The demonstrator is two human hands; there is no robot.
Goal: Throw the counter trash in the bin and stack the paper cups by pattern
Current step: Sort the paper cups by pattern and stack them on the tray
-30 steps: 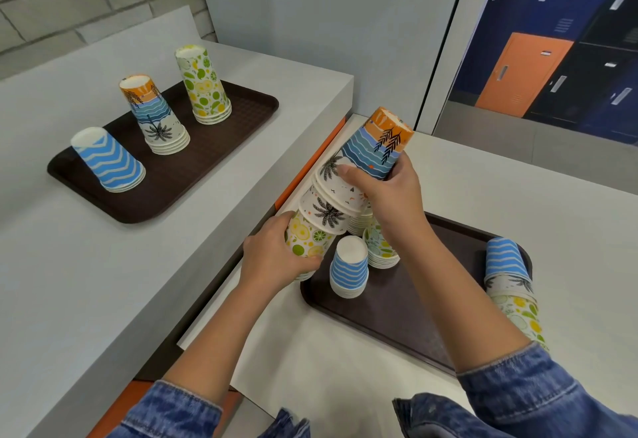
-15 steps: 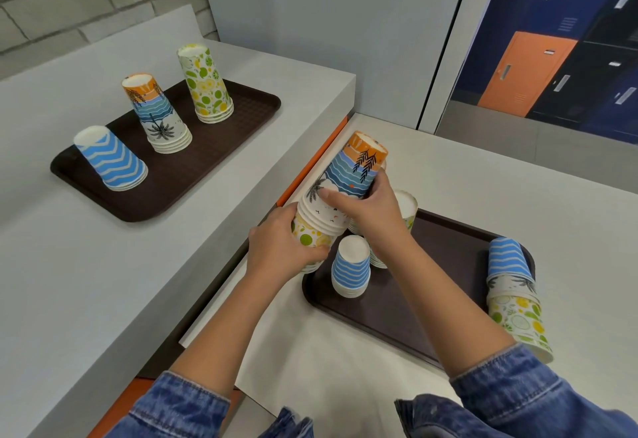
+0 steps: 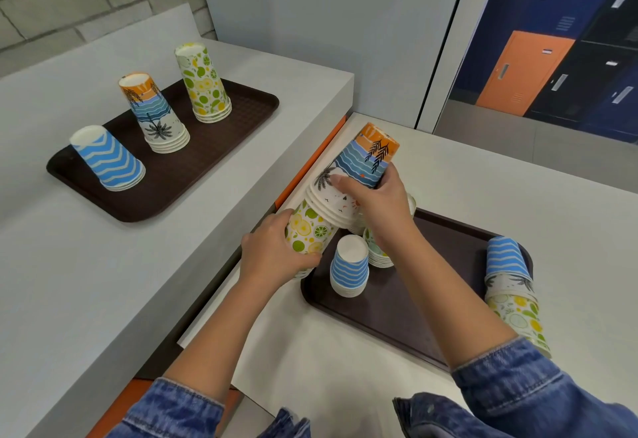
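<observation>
Where smooth, tapered paper cups nest in a tilted stack (image 3: 336,204) over the left edge of the dark brown tray (image 3: 397,316), the left hand (image 3: 272,258) grips its citrus-print base and the right hand (image 3: 383,209) clasps the palm-print cups above; more citrus print shows than half a second earlier.

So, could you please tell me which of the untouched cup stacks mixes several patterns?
The mixed stack at the near tray's right edge: blue-striped, palm and citrus cups together. Every other untouched stack shows one pattern.
</observation>
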